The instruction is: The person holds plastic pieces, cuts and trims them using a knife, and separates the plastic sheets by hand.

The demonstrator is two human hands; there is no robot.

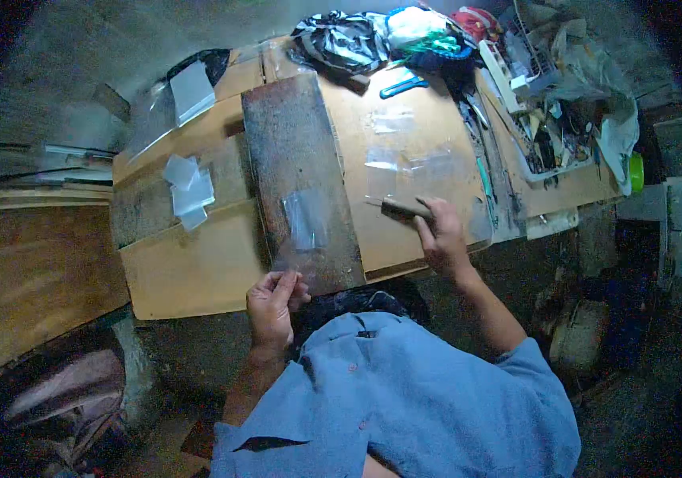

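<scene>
Near the front end of a dark wooden board (297,143), my left hand (277,299) is closed, its fingertips pinched together on a thin clear sheet that is faint to see. Just beyond it, a clear plastic piece (305,219) lies flat on the board. To the right, my right hand (440,231) is closed round a dark-handled tool (405,210) with a thin tip pointing left, held over the tan tabletop. Several clear pieces (409,159) lie on the tabletop beyond the tool.
A stack of translucent pieces (191,191) sits left of the board, with white sheets (192,93) farther back. A blue cutter (403,86) lies at the back, near plastic bags (341,40). A tray of tools (552,143) stands at the right.
</scene>
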